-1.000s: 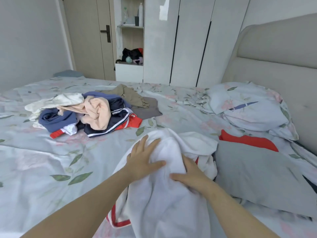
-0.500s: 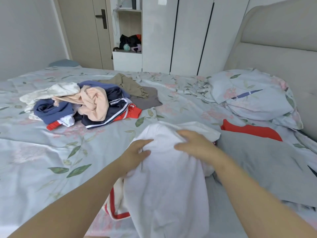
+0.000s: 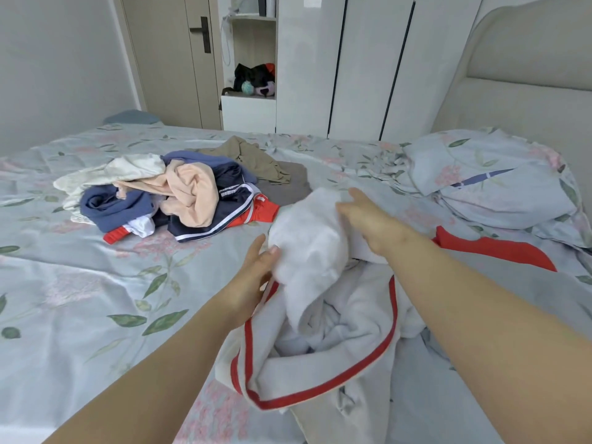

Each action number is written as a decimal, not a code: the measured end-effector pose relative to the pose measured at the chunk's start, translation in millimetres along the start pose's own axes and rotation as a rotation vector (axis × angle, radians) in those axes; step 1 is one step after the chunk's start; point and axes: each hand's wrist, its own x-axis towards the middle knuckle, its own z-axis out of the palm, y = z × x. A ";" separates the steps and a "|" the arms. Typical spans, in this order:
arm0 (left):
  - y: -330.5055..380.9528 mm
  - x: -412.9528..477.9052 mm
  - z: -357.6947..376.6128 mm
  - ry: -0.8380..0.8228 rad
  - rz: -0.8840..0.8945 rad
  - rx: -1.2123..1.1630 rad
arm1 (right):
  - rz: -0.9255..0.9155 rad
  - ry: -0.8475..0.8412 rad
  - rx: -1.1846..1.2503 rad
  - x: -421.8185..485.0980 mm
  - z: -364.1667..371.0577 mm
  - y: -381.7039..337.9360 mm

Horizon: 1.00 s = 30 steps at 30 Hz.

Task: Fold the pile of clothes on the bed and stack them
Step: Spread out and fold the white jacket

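A white garment with red trim lies bunched on the bed in front of me. My left hand pinches its raised white fold at the left side. My right hand lies over the top of the same fold with fingers stretched out toward the far side. A pile of unfolded clothes in navy, peach, cream, red and khaki sits to the far left on the floral bedsheet. A grey garment with a red one behind it lies flat at my right.
Two floral pillows lean against the padded headboard at the right. White wardrobe doors, an open shelf with dark items and a door stand beyond the bed's far edge.
Both hands have lifted the white garment's upper part and carried it away from me, bunching it. The red-trimmed hem now lies exposed near me. My right hand has stretched out over the fold.
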 end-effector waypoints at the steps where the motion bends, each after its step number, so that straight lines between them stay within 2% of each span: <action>1: 0.4 -1.2 4.3 -0.011 0.033 0.013 | -0.008 0.009 -0.137 0.7 -0.4 13.0; 4: -6.3 5.4 8.6 -0.037 0.160 0.089 | 0.004 0.050 -0.395 9.7 -9.6 54.5; 7: -8.2 13.1 10.7 0.094 0.145 0.242 | 0.017 0.137 -0.748 15.1 -15.3 77.0; 10: -2.4 29.5 3.6 0.341 0.076 0.498 | 0.033 0.123 -0.758 22.3 -18.5 81.7; 12: 16.1 42.9 0.4 0.440 0.137 0.636 | 0.065 0.060 -0.743 28.6 -18.1 82.5; 14: 43.4 57.0 2.6 0.500 0.278 0.461 | 0.089 0.038 -0.767 32.7 -13.9 87.1; 16: 77.0 70.0 4.1 0.504 0.355 0.034 | 0.113 0.038 -0.801 34.0 -8.8 95.4; 18: 97.6 90.2 -3.9 0.449 0.366 -0.213 | 0.127 0.051 -0.781 34.0 -5.7 104.2; 20: 94.9 108.5 -11.7 0.406 0.219 -0.183 | 0.126 0.087 -0.729 34.3 -5.1 109.8; 22: 68.8 113.4 -14.8 0.465 -0.002 0.106 | 0.124 0.120 -0.689 33.6 -5.2 110.2; 24: 30.9 103.8 -10.3 0.357 -0.116 0.354 | 0.111 0.141 -0.700 33.1 -4.2 110.4; 26: 4.9 94.3 -9.3 0.296 -0.249 0.477 | 0.067 0.154 -0.790 32.6 -1.7 113.4; 30: -15.6 84.5 -13.7 0.399 -0.378 0.577 | -0.133 0.275 -1.081 29.6 7.1 123.1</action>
